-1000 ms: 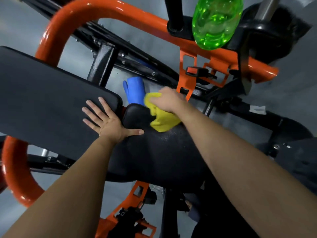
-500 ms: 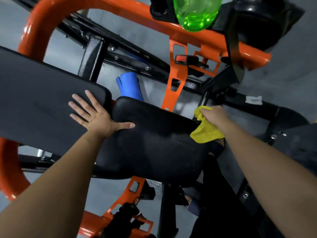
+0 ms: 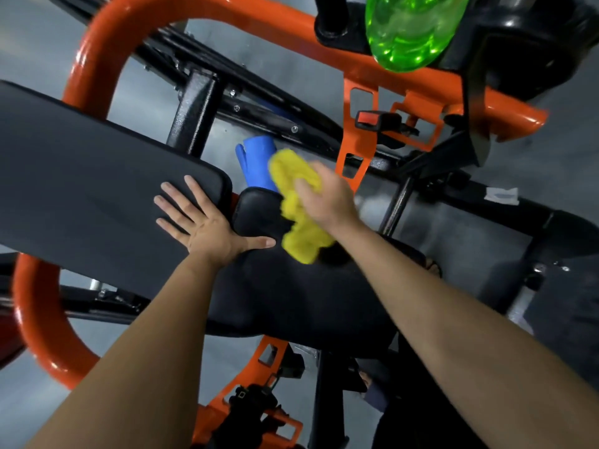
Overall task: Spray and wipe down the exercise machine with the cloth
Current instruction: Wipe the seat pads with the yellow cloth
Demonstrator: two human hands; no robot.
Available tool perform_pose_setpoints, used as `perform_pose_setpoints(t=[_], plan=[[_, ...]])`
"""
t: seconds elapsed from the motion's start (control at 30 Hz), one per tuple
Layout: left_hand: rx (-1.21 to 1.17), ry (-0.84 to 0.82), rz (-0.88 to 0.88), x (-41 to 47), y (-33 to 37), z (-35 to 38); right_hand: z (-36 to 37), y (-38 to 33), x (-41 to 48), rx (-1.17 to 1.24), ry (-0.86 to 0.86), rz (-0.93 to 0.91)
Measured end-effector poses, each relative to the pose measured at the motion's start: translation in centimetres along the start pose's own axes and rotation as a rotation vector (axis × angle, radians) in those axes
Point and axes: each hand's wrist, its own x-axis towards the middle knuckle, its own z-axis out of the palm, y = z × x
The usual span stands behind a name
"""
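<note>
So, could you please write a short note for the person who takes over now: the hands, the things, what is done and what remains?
Left hand: open, flat on the back pad, thumb on the seat pad.
Right hand: grips the yellow cloth at the seat pad's far end.
Green spray bottle: far side, by the orange frame.
Done: seat wipe begun. Left: likely rest of seat, back pad, frame.

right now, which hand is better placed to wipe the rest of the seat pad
Right. The right hand holds the yellow cloth against the black seat pad, ready to wipe. The left hand lies flat, fingers spread, on the back pad, holding nothing.
</note>
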Motion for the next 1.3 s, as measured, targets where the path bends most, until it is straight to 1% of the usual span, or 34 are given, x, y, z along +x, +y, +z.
perform_pose_setpoints(t=[0.07,0.13,0.17,0.23,0.3,0.37,0.4,0.43,0.5,0.6,0.67,0.77,0.9,0.97,1.03,1.07,1.13,1.17,1.2,1.3], plan=[[0.001,-0.002,-0.007,0.1,0.0,0.0,3.0,-5.0,2.3,0.039,-0.135,-0.065],[0.012,0.010,-0.019,0.1,0.1,0.0,4.8,-7.8,4.1,0.019,-0.248,-0.103],[0.016,0.017,-0.020,0.0,0.1,-0.1,5.1,-8.3,4.5,-0.024,-0.275,-0.113],[0.014,0.024,-0.018,0.1,0.1,0.0,5.1,-7.9,5.1,-0.042,-0.291,-0.107],[0.001,0.015,-0.021,0.0,0.1,0.0,3.9,-6.4,5.2,0.042,-0.319,-0.083],[-0.007,0.005,-0.016,-0.1,0.1,-0.2,1.3,-4.0,5.1,0.073,-0.357,-0.036],[-0.012,0.001,-0.013,-0.2,0.1,-0.3,-0.3,-2.2,4.9,0.051,-0.366,-0.013],[-0.018,0.001,-0.009,-0.3,0.1,-0.3,-2.2,-0.1,4.4,0.007,-0.370,0.021],[-0.024,0.007,0.000,-0.3,0.1,-0.3,-5.8,5.1,3.1,-0.105,-0.341,0.150],[-0.028,0.009,-0.007,-0.2,0.0,-0.2,-10.4,12.1,1.3,-0.147,-0.212,0.416],[-0.023,0.011,-0.007,-0.3,0.1,-0.2,-12.4,15.1,-0.3,-0.078,-0.122,0.526],[-0.011,0.035,-0.007,-0.3,0.0,0.0,-13.7,17.9,-1.7,0.043,-0.040,0.598],[0.018,0.056,-0.037,-0.3,0.3,0.2,-14.7,19.9,-1.4,0.310,-0.052,0.790],[0.029,0.058,-0.040,-0.3,0.5,0.3,-14.9,19.9,-1.6,0.394,-0.070,0.859],[0.032,0.052,-0.051,-0.2,0.6,0.3,-14.3,19.1,-1.3,0.386,-0.075,0.835],[0.030,0.048,-0.056,-0.2,0.7,0.2,-13.8,18.6,-0.9,0.318,-0.065,0.788],[0.025,0.034,-0.054,-0.4,0.6,0.2,-12.6,16.0,-0.3,0.092,-0.034,0.664],[0.021,0.028,-0.050,-0.4,0.7,0.1,-11.8,14.3,0.1,0.035,-0.020,0.604],[0.017,0.026,-0.046,-0.4,0.6,0.0,-10.7,12.2,0.5,0.019,-0.047,0.542],[0.008,0.027,-0.028,-0.2,0.4,0.1,-6.1,5.0,2.3,-0.075,-0.214,0.289]])
